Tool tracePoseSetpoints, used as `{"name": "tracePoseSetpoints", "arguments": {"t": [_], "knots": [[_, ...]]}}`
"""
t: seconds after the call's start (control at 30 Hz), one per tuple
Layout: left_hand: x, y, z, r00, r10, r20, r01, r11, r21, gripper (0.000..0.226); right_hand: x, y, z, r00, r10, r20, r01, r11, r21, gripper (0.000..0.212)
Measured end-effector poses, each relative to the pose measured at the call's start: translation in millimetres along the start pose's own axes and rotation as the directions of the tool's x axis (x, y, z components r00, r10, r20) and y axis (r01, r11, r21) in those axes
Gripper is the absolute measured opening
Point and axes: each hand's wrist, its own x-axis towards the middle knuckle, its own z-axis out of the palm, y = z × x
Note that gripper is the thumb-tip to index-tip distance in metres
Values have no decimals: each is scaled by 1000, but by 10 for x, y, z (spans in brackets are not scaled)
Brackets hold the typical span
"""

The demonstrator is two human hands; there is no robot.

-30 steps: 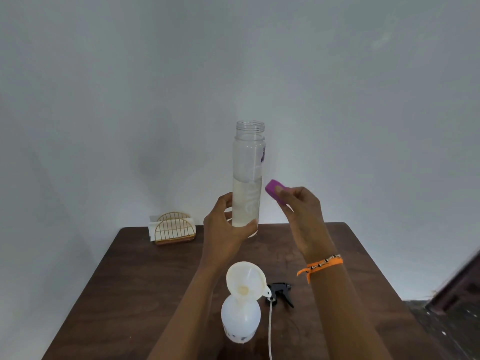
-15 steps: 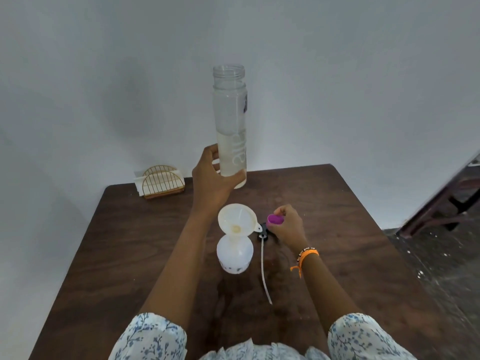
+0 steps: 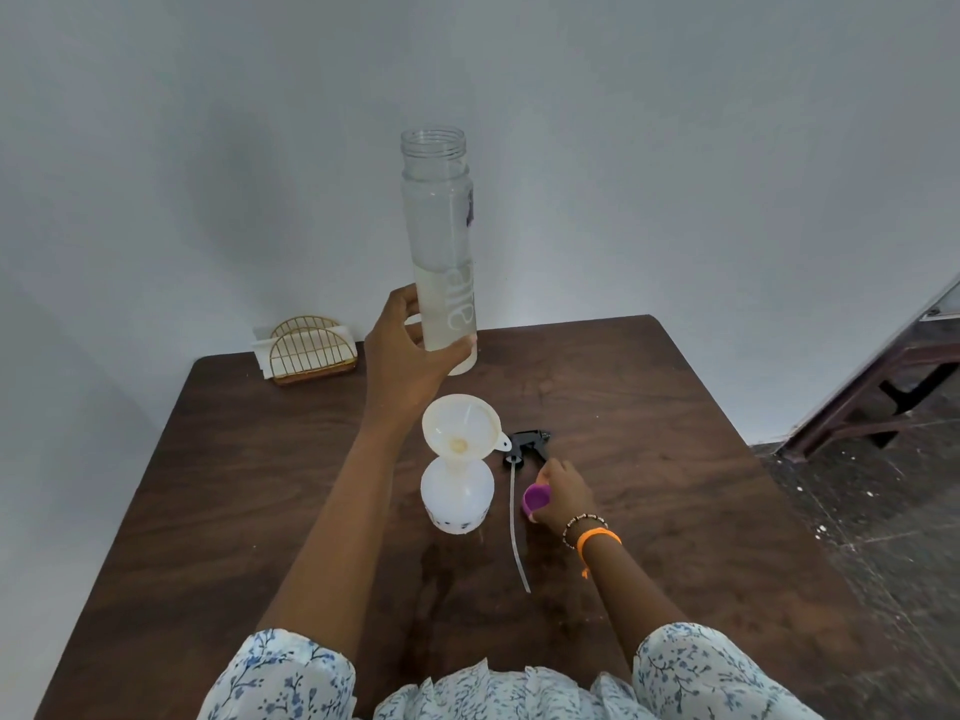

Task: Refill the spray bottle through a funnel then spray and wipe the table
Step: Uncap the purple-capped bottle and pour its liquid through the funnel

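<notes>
The spray bottle [image 3: 457, 495] stands on the tabletop [image 3: 675, 459] with a white funnel [image 3: 461, 425] seated in its neck, directly below the left hand. Of the two hands, the left hand [image 3: 410, 356] is wrapped round the base of a tall clear bottle [image 3: 441, 252], uncapped, upright and roughly half full of liquid, raised above and behind the funnel. The right hand [image 3: 558, 493] is low at the tabletop, fingers pinched on a purple cap [image 3: 536, 498], just beside the black spray head [image 3: 530, 443] and its dip tube [image 3: 517, 527].

To pour well, I judge the cap should be set down clear of the tube, then the freed hand should steady the spray bottle. Tip the tall bottle slowly so its lip comes over the funnel's centre, keeping the stream thin so the funnel does not brim.

A napkin holder [image 3: 311, 350] sits at the far left corner, well apart.
</notes>
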Motion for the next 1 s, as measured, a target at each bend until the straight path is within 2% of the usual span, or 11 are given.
{"name": "tracePoseSetpoints", "arguments": {"t": [0.1,0.27,0.4,0.5,0.6,0.7,0.8,1.0], "knots": [[-10,-5,-9,1000,-5,2,5,1000,-11,64,81,-97,-130,999,-24,-48,27,997,77,37],[-17,-1,-27,1000,0,12,0,1000,-9,63,115,-612,-807,959,-118,-259,185,950,252,19],[-31,-5,-31,1000,16,23,-15,1000,-10,61,-87,-1155,-1460,889,-193,-415,389,798,460,12],[-25,10,-20,999,39,30,-39,999,0,61,-238,-1533,-1775,846,-276,-456,515,643,566,27],[-14,12,-6,997,64,35,-64,998,-7,60,-304,-1797,-1881,828,-358,-432,559,589,584,50],[-8,21,12,995,93,43,-93,996,-7,56,-313,-1968,-1876,800,-380,-464,595,605,530,63],[2,40,27,993,106,56,-105,994,-23,54,-317,-2048,-1854,795,-338,-504,588,637,498,61],[-8,63,54,988,131,76,-127,990,-56,54,-339,-2024,-1826,759,-293,-582,618,606,501,54]]}}
